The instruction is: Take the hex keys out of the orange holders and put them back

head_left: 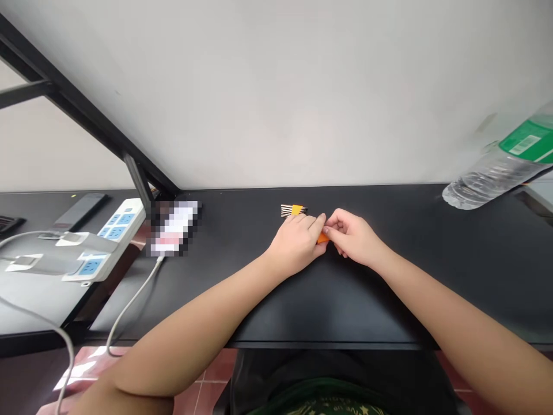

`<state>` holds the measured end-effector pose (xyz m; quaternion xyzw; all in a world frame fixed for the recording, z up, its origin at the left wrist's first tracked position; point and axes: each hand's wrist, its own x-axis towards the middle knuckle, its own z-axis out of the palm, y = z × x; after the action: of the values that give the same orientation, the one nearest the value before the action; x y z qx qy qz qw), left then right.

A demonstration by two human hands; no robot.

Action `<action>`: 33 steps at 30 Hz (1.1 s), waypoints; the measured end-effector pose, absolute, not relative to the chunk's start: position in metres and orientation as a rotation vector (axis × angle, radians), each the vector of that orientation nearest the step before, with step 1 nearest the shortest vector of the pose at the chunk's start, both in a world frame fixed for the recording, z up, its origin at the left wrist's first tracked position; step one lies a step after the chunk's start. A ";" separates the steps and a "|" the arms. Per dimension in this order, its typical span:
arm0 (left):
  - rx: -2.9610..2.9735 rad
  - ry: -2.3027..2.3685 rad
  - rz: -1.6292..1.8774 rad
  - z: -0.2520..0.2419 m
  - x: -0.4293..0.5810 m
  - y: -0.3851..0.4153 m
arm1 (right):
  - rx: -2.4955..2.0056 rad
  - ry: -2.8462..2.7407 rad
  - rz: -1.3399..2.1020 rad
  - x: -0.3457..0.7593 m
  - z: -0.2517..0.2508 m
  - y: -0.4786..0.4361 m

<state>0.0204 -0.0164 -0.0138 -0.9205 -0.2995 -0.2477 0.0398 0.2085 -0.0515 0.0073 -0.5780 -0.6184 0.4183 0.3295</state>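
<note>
My left hand (299, 241) lies over a small orange piece (322, 237) on the black tabletop, fingers curled and pressed against it. Mostly covered by the fingers, the piece does not show its kind. At its right end, my right hand (351, 235) pinches the edge between thumb and fingertips. Just behind my left fingers lies a small bundle of thin dark-and-light striped sticks (286, 211) with an orange-yellow band (297, 210) around it. Dark tips stick out at the band's right side.
A blurred phone (175, 227) on a white cable (133, 300) lies to the left. Farther left are a white power strip (114, 236) with plugged-in chargers and a black metal frame (95, 115). A green-labelled plastic bottle (488, 178) lies at the right. A wall (302, 92) rises behind the table.
</note>
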 end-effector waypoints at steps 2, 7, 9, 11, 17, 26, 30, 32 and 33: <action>-2.826 -0.935 -0.745 -0.010 0.024 -0.020 | -1.525 -1.710 0.971 0.211 0.011 -0.053; -2.880 -1.014 -0.656 0.002 0.040 -0.020 | -1.538 -1.865 0.880 0.224 0.018 -0.054; -2.885 -1.026 -0.674 0.005 0.045 -0.020 | -1.561 -1.869 0.819 0.227 0.018 -0.054; -2.872 -1.034 -0.683 0.005 0.050 -0.021 | -1.582 -1.878 0.675 0.227 0.016 -0.053; -2.842 -1.045 -0.812 -0.003 0.052 -0.022 | -1.561 -1.904 0.340 0.222 0.006 -0.049; -2.883 -1.176 -0.776 -0.007 0.043 -0.011 | -1.534 -2.090 0.180 0.230 -0.008 -0.035; -2.884 -1.200 -0.744 -0.010 0.039 -0.004 | -1.639 -2.138 0.080 0.245 -0.015 -0.022; -2.889 -1.226 -0.752 -0.012 0.035 0.000 | -1.699 -2.146 0.028 0.252 -0.019 -0.016; -2.871 -1.266 -0.773 -0.012 0.032 0.002 | -1.721 -2.142 0.016 0.255 -0.021 -0.014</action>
<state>0.0325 0.0017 -0.0124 -0.8875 -0.3914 -0.2389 -0.0447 0.2551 -0.0144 -0.0210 -0.6143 -0.7644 0.0056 0.1956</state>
